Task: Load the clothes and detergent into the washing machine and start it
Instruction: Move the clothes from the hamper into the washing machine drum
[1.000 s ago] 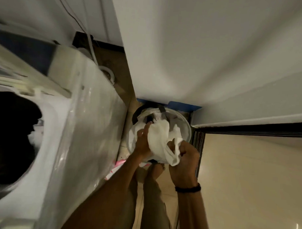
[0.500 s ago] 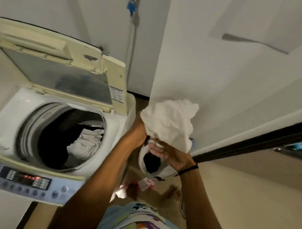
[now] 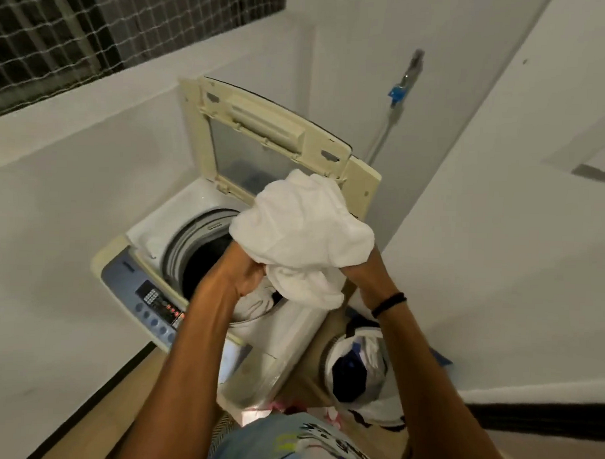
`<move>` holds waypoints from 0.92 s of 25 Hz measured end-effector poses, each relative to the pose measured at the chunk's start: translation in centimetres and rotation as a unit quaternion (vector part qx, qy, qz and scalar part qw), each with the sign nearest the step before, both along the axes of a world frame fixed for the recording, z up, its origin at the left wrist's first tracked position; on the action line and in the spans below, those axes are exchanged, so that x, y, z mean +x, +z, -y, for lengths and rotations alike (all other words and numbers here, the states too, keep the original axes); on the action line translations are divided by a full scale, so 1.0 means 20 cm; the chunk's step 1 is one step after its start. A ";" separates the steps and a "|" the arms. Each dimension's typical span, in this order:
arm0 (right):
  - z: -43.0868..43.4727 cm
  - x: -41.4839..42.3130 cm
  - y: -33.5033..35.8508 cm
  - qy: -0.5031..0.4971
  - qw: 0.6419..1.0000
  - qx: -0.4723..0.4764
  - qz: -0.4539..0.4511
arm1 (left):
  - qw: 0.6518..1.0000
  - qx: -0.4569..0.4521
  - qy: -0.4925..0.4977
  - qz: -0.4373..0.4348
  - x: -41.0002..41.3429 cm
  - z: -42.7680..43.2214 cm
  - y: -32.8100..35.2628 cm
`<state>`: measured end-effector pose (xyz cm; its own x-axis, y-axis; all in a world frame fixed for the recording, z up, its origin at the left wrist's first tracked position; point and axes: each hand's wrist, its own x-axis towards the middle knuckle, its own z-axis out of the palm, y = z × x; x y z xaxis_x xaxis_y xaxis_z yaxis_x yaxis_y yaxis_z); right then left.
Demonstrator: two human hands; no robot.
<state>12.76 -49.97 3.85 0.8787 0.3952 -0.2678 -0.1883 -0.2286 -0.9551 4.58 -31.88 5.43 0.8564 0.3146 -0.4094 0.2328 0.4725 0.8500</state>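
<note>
A bundled white garment (image 3: pixel 302 236) hangs over the open drum of the top-loading washing machine (image 3: pixel 164 231). My left hand (image 3: pixel 239 273) grips its lower left part. My right hand (image 3: pixel 370 271) holds its right side, mostly hidden under the cloth. The machine's lid (image 3: pixel 259 138) stands raised at the back. Another white cloth (image 3: pixel 257 305) lies inside the drum near the front rim. The blue control panel (image 3: pixel 147 301) with buttons runs along the front. No detergent is visible.
A white laundry basket (image 3: pixel 358 372) with dark and white clothes stands on the floor right of the machine. White walls close in on both sides. A hose with a blue tap (image 3: pixel 396 93) hangs behind. A netted window (image 3: pixel 78 29) is upper left.
Both hands lifted the white garment out of the basket on the floor and carried it left and up, to above the drum. The camera swung from the floor to the machine.
</note>
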 end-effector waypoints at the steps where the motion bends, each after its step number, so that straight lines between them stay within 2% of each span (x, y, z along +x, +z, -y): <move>1: -0.06 -0.02 0.01 0.040 0.995 0.068 -0.056 | 1.000 0.014 0.011 -0.013 -0.01 -0.08 0.00; 3: -0.19 -0.03 -0.01 0.113 0.958 0.184 -0.187 | 0.998 0.054 0.023 -0.029 -0.04 -0.19 -0.02; 4: -0.28 -0.01 -0.05 0.121 0.948 0.208 -0.210 | 0.997 0.072 0.034 -0.025 -0.05 -0.24 -0.03; 7: -0.52 0.03 -0.18 0.066 0.957 0.197 -0.201 | 0.986 0.133 0.092 -0.045 -0.07 -0.36 -0.15; 9: -0.60 0.02 -0.28 0.029 0.976 0.109 -0.187 | 0.971 0.200 0.083 -0.102 -0.06 -0.43 -0.30; 11: -0.60 0.01 -0.36 0.026 0.993 -0.067 -0.093 | 0.951 0.233 0.037 -0.202 -0.06 -0.47 -0.48; 13: -0.54 -0.01 -0.46 0.050 0.978 -0.202 -0.016 | 0.919 0.254 0.001 -0.302 -0.10 -0.42 -0.56; 15: -0.45 -0.05 -0.54 0.057 0.973 -0.226 0.001 | 0.889 0.300 -0.017 -0.346 -0.13 -0.35 -0.62; 19: -0.22 -0.07 -0.69 -0.026 0.984 -0.099 -0.143 | 0.879 0.382 -0.046 -0.280 -0.09 -0.08 -0.64; 21: -0.07 -0.08 -0.75 -0.052 0.980 -0.082 -0.173 | 0.885 0.405 -0.068 -0.219 -0.04 0.14 -0.67; 23: 0.10 -0.11 -0.81 -0.093 0.972 -0.087 -0.196 | 0.905 0.373 -0.091 -0.185 -0.01 0.35 -0.70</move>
